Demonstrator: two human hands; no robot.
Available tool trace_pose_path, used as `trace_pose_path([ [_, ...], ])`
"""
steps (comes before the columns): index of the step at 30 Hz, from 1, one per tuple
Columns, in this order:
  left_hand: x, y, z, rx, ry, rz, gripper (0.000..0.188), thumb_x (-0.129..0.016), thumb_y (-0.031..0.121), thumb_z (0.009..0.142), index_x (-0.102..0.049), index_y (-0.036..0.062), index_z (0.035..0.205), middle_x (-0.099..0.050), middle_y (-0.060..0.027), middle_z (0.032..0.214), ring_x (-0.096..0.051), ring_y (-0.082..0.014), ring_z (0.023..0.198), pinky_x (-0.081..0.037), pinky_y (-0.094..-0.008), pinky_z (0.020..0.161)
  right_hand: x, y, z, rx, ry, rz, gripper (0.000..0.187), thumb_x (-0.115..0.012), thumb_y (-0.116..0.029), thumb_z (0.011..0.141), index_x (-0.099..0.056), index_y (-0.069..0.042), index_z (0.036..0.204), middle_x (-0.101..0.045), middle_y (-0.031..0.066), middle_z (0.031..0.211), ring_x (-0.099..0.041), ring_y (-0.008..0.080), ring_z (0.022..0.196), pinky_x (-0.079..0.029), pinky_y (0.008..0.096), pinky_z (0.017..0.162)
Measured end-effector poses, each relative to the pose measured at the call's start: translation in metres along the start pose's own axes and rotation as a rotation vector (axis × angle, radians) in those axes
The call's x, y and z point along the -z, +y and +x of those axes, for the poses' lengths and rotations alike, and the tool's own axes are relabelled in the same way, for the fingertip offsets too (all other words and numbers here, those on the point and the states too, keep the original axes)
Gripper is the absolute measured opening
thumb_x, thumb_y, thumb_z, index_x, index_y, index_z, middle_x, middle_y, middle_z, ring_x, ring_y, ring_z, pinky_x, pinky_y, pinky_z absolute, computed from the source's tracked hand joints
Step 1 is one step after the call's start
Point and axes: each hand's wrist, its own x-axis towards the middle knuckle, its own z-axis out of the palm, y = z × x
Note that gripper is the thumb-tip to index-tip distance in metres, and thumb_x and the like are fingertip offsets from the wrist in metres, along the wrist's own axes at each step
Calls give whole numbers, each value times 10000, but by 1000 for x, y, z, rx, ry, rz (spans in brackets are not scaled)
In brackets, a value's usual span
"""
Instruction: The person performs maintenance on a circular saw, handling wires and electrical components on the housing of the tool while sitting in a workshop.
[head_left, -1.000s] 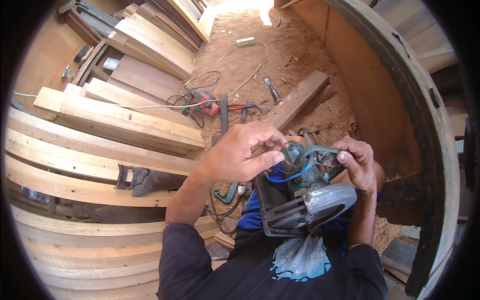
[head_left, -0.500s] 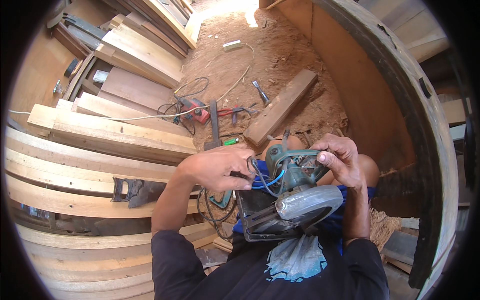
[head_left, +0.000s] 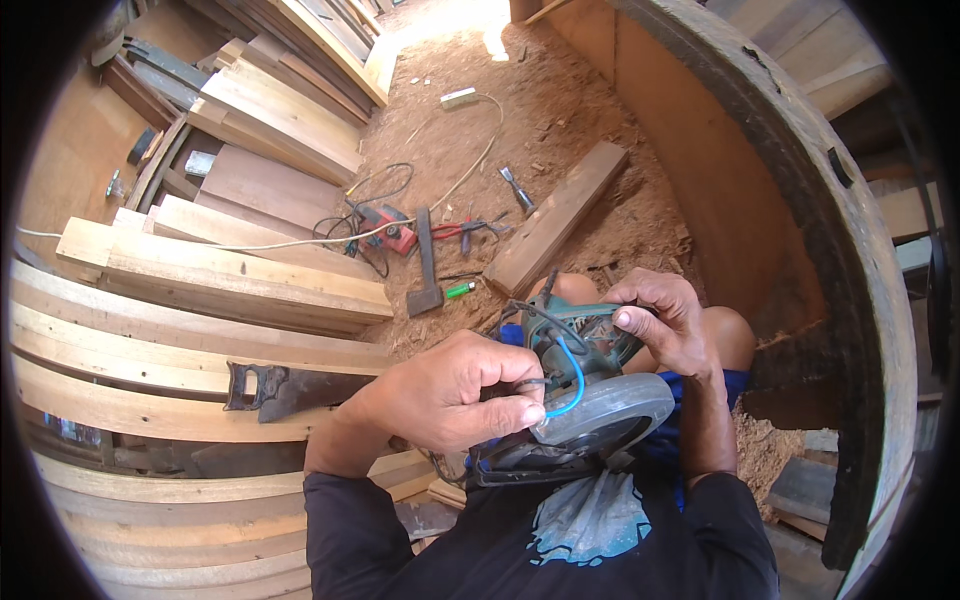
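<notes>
A green circular saw (head_left: 610, 405) with a grey blade guard lies across my lap, its handle side partly opened up. From its body a blue wire (head_left: 579, 378) curves out in a loop. My left hand (head_left: 455, 390) pinches the wire's end between thumb and forefinger, just above the guard. A short dark piece of cable also shows by those fingers; whether they hold it I cannot tell. On the far right side of the saw, my right hand (head_left: 665, 318) grips the green housing, thumb on top. The saw's black base plate is largely hidden beneath the left hand.
Stacked planks (head_left: 210, 270) fill the left, with a handsaw (head_left: 290, 390) on them. Ahead lie a hammer (head_left: 426, 265), a green lighter (head_left: 460, 290), a red power tool (head_left: 388, 230), a chisel (head_left: 517, 190) and a timber block (head_left: 556, 218). A curved wooden wall (head_left: 750, 180) rises on the right.
My left hand has moved right and closer to me, drawing the blue wire into a loop over the guard. The saw has tilted slightly; my right hand keeps its hold.
</notes>
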Motion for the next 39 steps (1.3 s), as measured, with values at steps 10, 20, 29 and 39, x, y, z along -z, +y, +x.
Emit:
trace_pose_path([
  [10, -21, 2, 19, 230, 157, -433, 316, -649, 325, 1045, -686, 19, 1114, -705, -33, 960, -607, -55, 798, -488, -235, 691, 5, -7, -8, 89, -8, -319, 285, -757, -199, 945, -749, 44, 1094, -726, 219, 1042, -699, 362, 905, -553, 438, 816],
  [20, -12, -17, 9, 121, 31, -706, 930, -359, 780, 1022, -600, -49, 1367, -703, -95, 1169, -655, -120, 988, -516, -241, 846, -27, -88, -24, 490, 70, -370, 584, -903, -432, 811, -743, -61, 1234, -693, 145, 1052, -642, 251, 868, -503, 388, 748],
  [29, -27, 4, 19, 75, 192, -596, 999, -262, 808, 1036, -554, -71, 1410, -649, -120, 1264, -613, -167, 1179, -482, -313, 1011, -69, -111, 11, 531, -27, -919, 437, -774, -132, 758, -709, -54, 1183, -632, 60, 1047, -544, 240, 868, -441, 412, 780],
  [39, -9, -48, -9, -176, 266, -311, 560, -738, 513, 974, -706, -45, 942, -688, -71, 656, -649, -144, 540, -526, -266, 533, -34, -71, -22, 336, 189, -287, 261, -763, -138, 900, -687, 15, 1097, -686, 137, 904, -642, 296, 778, -488, 399, 718],
])
